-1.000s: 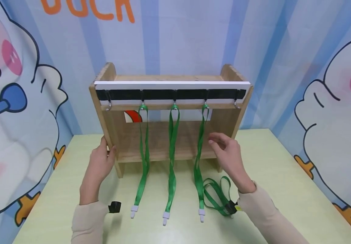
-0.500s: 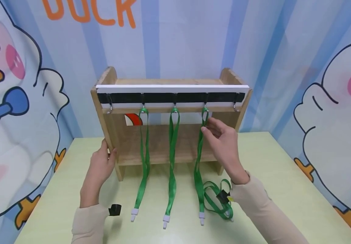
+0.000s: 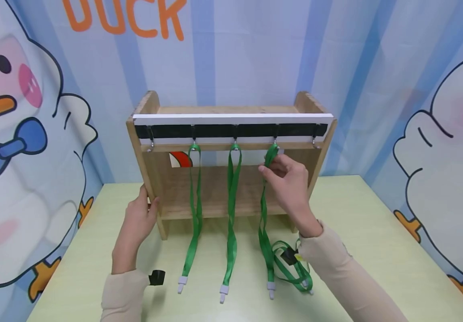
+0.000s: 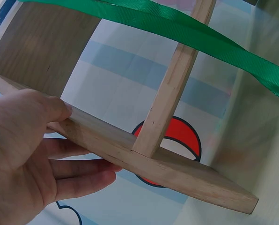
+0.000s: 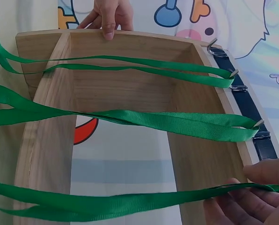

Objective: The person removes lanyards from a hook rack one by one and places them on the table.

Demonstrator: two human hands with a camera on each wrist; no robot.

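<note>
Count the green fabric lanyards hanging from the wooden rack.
3: the left lanyard, the middle lanyard and the right lanyard, pinched near its top by the right hand. A loose green fabric bundle also lies on the pale green table; overlaps hide its count.

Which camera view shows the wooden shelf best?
The head view, because it shows the wooden shelf from end to end. The left wrist view shows only a close part; the right wrist view shows more, but cut off.
</note>
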